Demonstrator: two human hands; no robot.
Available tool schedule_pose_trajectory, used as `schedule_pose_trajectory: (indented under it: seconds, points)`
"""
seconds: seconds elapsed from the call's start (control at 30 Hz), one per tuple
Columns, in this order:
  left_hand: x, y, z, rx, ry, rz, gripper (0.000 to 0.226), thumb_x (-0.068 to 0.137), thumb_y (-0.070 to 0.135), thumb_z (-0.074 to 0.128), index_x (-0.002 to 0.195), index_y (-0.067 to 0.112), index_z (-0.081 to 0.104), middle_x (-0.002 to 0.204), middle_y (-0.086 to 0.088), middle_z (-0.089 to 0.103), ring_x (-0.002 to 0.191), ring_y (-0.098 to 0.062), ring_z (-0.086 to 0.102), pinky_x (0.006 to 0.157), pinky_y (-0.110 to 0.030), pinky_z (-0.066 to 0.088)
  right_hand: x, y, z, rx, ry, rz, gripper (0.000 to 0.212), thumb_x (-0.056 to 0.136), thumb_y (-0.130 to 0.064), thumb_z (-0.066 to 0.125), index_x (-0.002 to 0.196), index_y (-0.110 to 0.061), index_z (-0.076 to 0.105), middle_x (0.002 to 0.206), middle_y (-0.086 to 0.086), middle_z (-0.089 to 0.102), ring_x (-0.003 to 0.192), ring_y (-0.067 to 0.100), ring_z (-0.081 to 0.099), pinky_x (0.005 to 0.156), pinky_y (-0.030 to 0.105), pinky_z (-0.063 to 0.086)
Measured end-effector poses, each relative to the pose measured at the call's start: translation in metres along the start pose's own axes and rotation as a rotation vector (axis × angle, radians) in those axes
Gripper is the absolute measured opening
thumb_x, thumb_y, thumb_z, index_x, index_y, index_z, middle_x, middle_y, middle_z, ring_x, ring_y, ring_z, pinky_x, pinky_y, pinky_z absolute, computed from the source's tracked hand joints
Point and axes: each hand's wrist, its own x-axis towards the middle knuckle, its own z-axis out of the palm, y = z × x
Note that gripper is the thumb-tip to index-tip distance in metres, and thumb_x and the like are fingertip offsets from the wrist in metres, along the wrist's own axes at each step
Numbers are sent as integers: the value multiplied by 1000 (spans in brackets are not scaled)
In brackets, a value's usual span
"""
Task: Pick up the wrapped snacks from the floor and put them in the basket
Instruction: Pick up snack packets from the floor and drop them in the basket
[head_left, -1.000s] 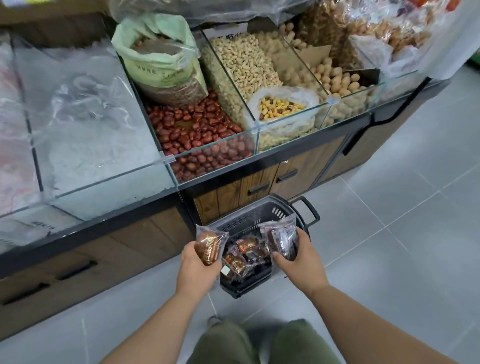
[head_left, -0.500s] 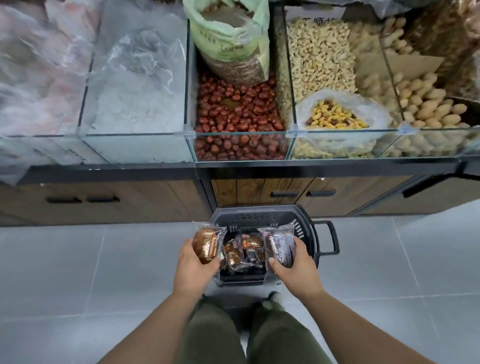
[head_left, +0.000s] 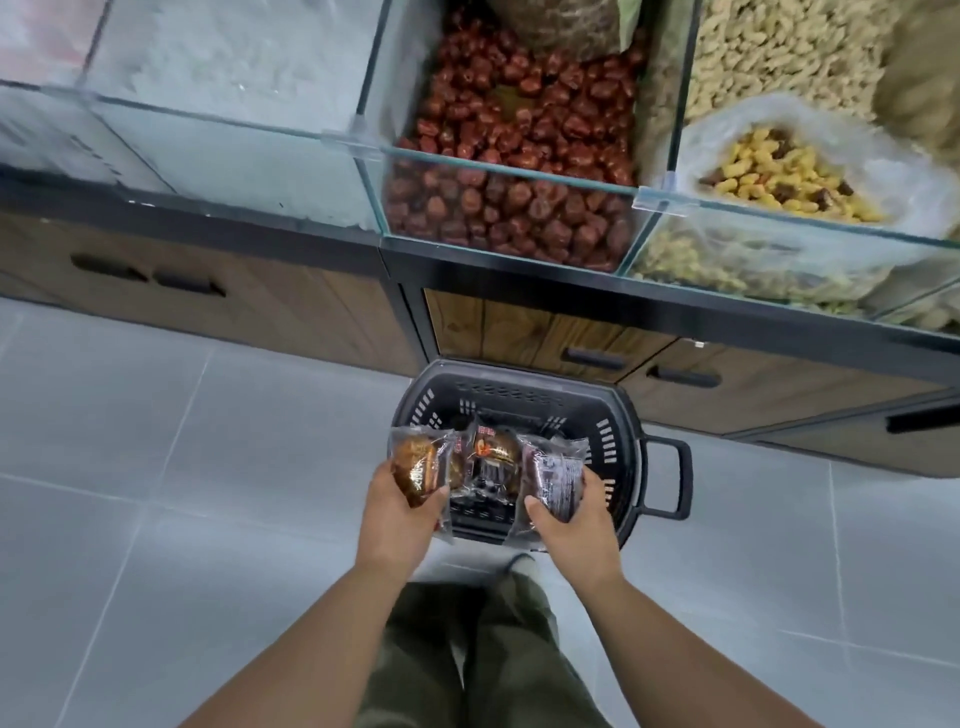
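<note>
Left hand (head_left: 397, 506) grips brown snack (head_left: 415, 467), right hand (head_left: 576, 519) grips dark snack (head_left: 553, 480), fingers (head_left: 535, 506) curled round each. Basket (head_left: 519, 392) sits below, just ahead of the fingers, equally near both hands; packs' long axes point away.

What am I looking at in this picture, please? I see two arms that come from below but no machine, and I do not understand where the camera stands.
There is no machine here. A person works with bare hands, and the one camera sits on the person's head, looking forward and down. That is why the arms come in from the bottom edge. The left hand grips a wrapped golden-brown snack; the right hand grips a wrapped dark snack. Both are held over a black plastic basket, which stands on the grey tiled floor and holds other wrapped snacks. Behind it stands a wooden counter; a glass bin on top holds red dried fruit.
</note>
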Motion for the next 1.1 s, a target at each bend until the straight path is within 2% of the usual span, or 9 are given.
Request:
schedule_pose_trajectory:
  seconds: [0.2, 0.33, 0.47, 0.53, 0.7, 0.83, 0.97, 1.03, 1.1]
  points:
    - [60, -45, 46, 161, -5, -46, 55, 77, 41, 73, 120, 18, 49, 101, -2, 62, 103, -27, 56, 89, -40, 51, 56, 33, 50, 11, -21, 80, 85, 80, -35, 73, 146, -15, 25, 140, 5, 51, 128, 23, 48, 107, 35, 39]
    - [104, -80, 75, 194, -53, -62, 55, 75, 41, 73, 119, 22, 48, 106, -5, 62, 100, -26, 58, 91, -39, 51, 89, 57, 83, -17, -44, 77, 71, 82, -28, 72, 141, -17, 32, 130, -7, 50, 127, 19, 48, 104, 24, 33]
    - [147, -109, 96, 283, -73, -88, 47, 79, 35, 68, 115, 14, 46, 106, -6, 62, 107, -30, 51, 97, -39, 42, 123, 85, 119, -73, -6, 89, 74, 79, -30, 73, 139, -15, 34, 131, 4, 55, 122, 25, 52, 106, 37, 41]
    - [164, -121, 107, 330, -91, -79, 48, 81, 33, 66, 115, 8, 43, 109, -9, 61, 108, -30, 52, 99, -37, 36, 140, 96, 134, -78, -9, 121, 71, 78, -30, 74, 136, -16, 36, 126, 4, 57, 118, 24, 55, 103, 36, 43]
    - [199, -142, 131, 336, -150, -152, 65, 80, 39, 68, 128, 8, 38, 125, -12, 54, 118, -32, 46, 102, -42, 38, 179, 114, 163, -117, -74, 180, 71, 80, -33, 72, 135, -17, 31, 132, 6, 52, 121, 26, 51, 104, 39, 42]
    - [209, -149, 143, 482, -224, -87, 75, 82, 48, 63, 138, 11, 29, 135, -10, 44, 128, -30, 35, 108, -41, 31, 195, 122, 180, -156, -183, 186, 68, 83, -31, 67, 137, -17, 27, 126, 4, 52, 118, 26, 52, 96, 33, 42]
    - [211, -149, 144, 454, -264, -41, 71, 89, 48, 51, 146, 17, 20, 137, -11, 39, 130, -29, 34, 111, -45, 30, 198, 121, 186, -220, -258, 134, 54, 86, -26, 54, 137, -20, 38, 128, 6, 51, 118, 25, 51, 95, 33, 43]
    - [208, -143, 138, 403, -222, -12, 62, 93, 39, 48, 146, 19, 24, 140, -12, 36, 131, -30, 35, 108, -45, 33, 194, 114, 178, -235, -266, 116, 51, 90, -20, 49, 140, -20, 38, 134, 7, 48, 119, 24, 52, 84, 24, 42]
    - [203, -133, 127, 367, -134, 66, 50, 94, 28, 49, 141, 19, 36, 139, -11, 37, 128, -31, 41, 107, -43, 36, 190, 100, 165, -213, -232, 106, 48, 94, -15, 46, 141, -18, 40, 142, 5, 43, 100, 16, 60, 61, 9, 39]
